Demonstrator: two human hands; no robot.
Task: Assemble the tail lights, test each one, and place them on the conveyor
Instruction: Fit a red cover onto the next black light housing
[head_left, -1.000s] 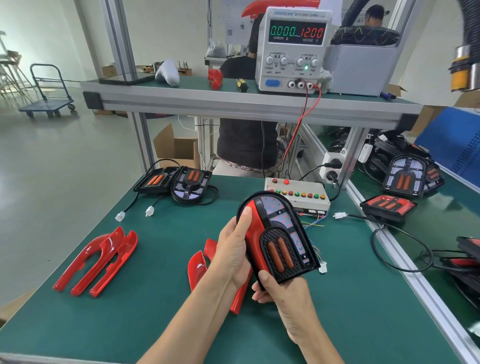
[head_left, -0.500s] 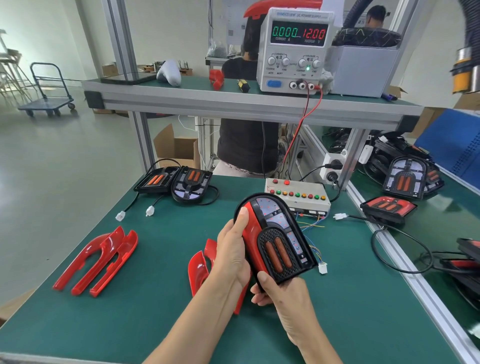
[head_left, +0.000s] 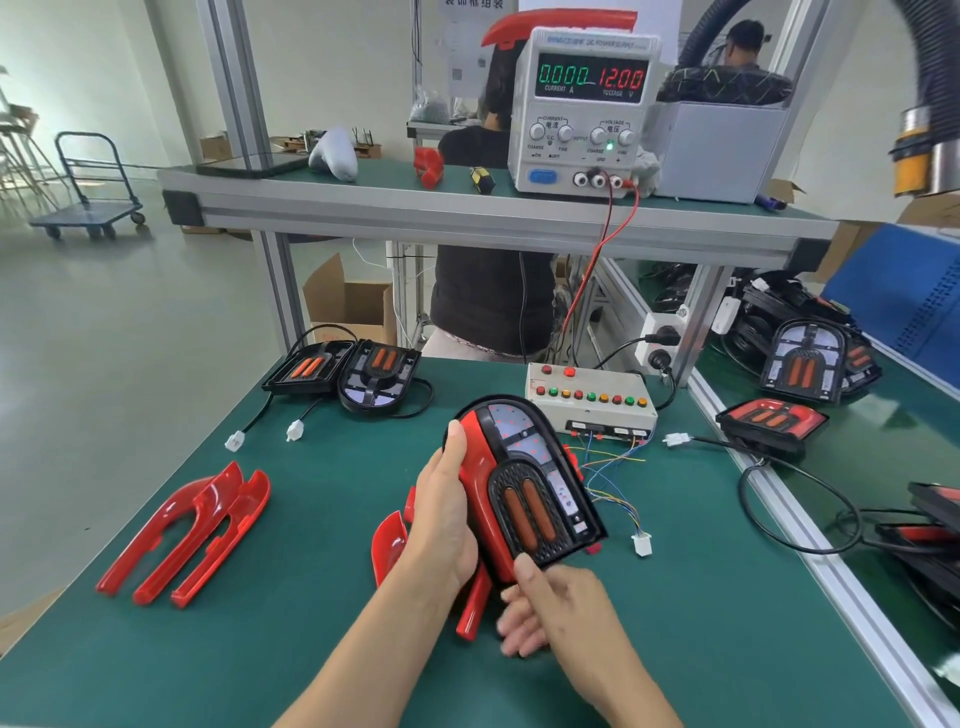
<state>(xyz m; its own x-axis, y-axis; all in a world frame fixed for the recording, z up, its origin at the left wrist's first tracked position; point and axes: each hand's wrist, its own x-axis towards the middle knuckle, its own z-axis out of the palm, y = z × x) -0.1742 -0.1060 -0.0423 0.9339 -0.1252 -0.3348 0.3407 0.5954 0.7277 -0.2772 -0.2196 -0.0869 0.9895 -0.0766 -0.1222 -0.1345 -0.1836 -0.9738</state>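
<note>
Left hand (head_left: 447, 514) gripping tail light (head_left: 524, 488) at frame centre, right hand (head_left: 545, 603) pinching lower edge; red cover being seated, likely. Next: plug into test box (head_left: 592, 400).

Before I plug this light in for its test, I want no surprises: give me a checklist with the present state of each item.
1. Red cover seated on the light: cannot tell; it shows only along the left edge.
2. Grip secure: ok; left hand grips the left side, right hand pinches the bottom edge.
3. Supply set: ok; it reads 12.00 volts, 0.000 amps.
4. Supply leads plugged in: ok at the supply; their far end is hidden.
5. Test box within reach: ok; it sits just behind the light.
6. Light's plug connected: not ok; it lies loose on the mat.
</note>
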